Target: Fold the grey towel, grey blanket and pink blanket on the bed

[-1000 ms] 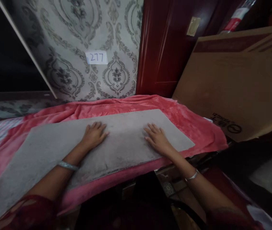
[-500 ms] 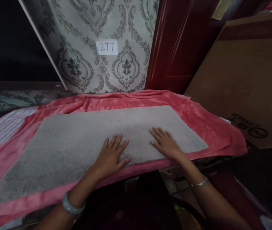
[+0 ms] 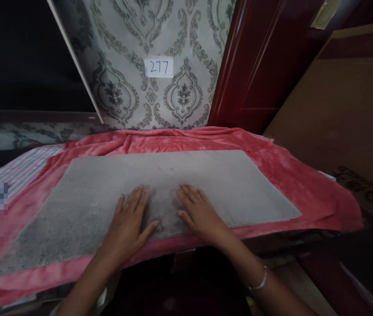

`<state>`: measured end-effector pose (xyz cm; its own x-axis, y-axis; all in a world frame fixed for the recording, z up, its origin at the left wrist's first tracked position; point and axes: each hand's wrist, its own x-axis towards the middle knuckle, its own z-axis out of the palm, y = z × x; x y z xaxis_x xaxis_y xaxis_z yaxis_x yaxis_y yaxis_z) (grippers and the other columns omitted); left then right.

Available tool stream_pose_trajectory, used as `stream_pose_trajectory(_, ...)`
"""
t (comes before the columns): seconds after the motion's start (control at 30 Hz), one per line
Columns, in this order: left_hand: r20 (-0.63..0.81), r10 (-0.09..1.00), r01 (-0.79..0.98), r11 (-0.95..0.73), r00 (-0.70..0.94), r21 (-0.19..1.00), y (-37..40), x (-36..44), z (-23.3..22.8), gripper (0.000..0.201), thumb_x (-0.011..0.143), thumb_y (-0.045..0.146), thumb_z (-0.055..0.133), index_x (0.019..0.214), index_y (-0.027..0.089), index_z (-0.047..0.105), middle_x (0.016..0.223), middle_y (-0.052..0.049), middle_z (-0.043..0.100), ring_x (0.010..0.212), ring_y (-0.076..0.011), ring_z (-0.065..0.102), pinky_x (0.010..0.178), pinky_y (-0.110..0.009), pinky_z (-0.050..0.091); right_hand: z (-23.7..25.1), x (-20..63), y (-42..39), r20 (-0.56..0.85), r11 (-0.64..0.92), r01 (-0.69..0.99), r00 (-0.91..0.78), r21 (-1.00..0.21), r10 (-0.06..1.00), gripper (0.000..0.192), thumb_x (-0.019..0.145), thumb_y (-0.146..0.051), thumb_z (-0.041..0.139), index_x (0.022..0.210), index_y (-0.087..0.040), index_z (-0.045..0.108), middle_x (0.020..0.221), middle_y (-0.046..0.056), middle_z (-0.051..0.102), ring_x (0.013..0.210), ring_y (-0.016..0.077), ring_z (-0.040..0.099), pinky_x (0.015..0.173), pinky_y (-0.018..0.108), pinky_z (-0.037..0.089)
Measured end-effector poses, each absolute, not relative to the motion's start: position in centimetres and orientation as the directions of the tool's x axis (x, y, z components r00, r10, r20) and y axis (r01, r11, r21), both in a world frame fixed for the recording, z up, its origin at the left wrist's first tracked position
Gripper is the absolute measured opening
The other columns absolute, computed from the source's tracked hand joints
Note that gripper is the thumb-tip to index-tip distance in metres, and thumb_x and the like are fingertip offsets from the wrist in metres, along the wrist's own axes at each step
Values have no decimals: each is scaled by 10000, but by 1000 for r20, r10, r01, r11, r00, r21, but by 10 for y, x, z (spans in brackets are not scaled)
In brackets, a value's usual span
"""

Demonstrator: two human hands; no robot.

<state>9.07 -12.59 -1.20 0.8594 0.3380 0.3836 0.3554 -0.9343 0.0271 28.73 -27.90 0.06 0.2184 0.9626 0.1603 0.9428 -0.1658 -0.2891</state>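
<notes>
A grey rectangular mat (image 3: 239, 184) with a short, plush-looking surface lies flat on a pink blanket (image 3: 268, 162). My left hand (image 3: 129, 226) rests palm down on the mat near its front middle, fingers spread and thumb pointing right. To its right, my right hand (image 3: 201, 213) lies palm down on the same mat, fingers stretched out towards the back left. Neither hand holds anything. The mat looks darker and speckled towards its left end.
A striped cloth (image 3: 25, 164) shows under the blanket at the left. Behind stand a patterned wall with a paper (image 3: 159, 67) marked 277, a dark screen (image 3: 31, 61) and a red door (image 3: 255, 66). A large cardboard box (image 3: 347, 114) leans at the right.
Both hands have slid left across the mat, the right one further, so they are closer together. The camera view has shifted slightly to the left.
</notes>
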Motion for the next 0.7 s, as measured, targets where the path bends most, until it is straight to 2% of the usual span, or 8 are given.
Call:
stream_pose_trajectory(0.13,371,460,505,-862,807,-30,-109,57,-28,733,952,554,372,1524,95,370,1555,-232,415,1461,-375,358,1147,-634,311,3,238,-230,159,36,943,18,-331,987,586,1027,-380,417,1565,-167,323,1645,114,236,1520,248,185,1234,485,198)
stream_pose_trajectory(0.23,334,499,546,-836,800,-57,-108,50,-39,647,958,516,352,1492,167,457,1572,-206,398,1468,-389,339,1122,-656,323,-5,225,-217,137,54,935,-6,-350,991,568,1033,-376,386,1565,-186,327,1647,73,244,1521,233,180,1244,483,165)
stream_pose_trajectory(0.33,312,509,552,-831,802,-64,-112,51,-43,622,950,520,365,1493,235,467,1589,-174,385,1480,-383,317,1127,-663,307,-13,245,-229,60,-88,939,114,-332,992,590,1020,-414,382,1562,-185,344,1643,76,243,1524,239,174,1240,491,165)
stream_pose_trajectory(0.43,319,501,543,-838,805,-53,-113,52,-42,629,949,526,347,1495,236,464,1587,-176,386,1477,-386,322,1128,-665,305,-23,297,-269,-21,-316,917,321,-244,947,608,1010,-422,352,1571,-188,332,1636,84,241,1521,256,187,1223,521,198)
stream_pose_trajectory(0.53,337,504,544,-838,796,-32,-112,51,-42,628,946,522,341,1496,242,456,1593,-161,382,1478,-389,318,1134,-670,292,-33,357,-327,-6,-539,832,543,-131,840,620,1002,-429,324,1577,-196,319,1632,84,260,1516,262,204,1212,539,217)
stream_pose_trajectory(0.6,337,506,545,-838,794,-25,-112,51,-43,630,941,518,348,1500,245,448,1594,-152,384,1477,-390,317,1137,-669,287,-37,386,-359,11,-681,729,683,-70,730,613,1001,-422,315,1561,-175,355,1616,112,303,1506,284,233,1193,561,250)
stream_pose_trajectory(0.67,336,503,541,-841,797,-25,-112,51,-45,658,936,527,350,1512,220,427,1596,-164,376,1475,-394,320,1140,-665,286,-34,397,-371,71,-754,654,756,-60,650,614,1005,-421,311,1545,-137,382,1595,156,336,1496,321,253,1170,592,277)
stream_pose_trajectory(0.7,335,501,539,-842,798,-25,-112,51,-46,684,934,535,349,1526,198,403,1596,-172,372,1475,-393,320,1143,-660,287,-30,396,-368,110,-748,659,752,-79,650,618,1009,-421,312,1546,-123,377,1591,173,337,1494,332,255,1164,596,287)
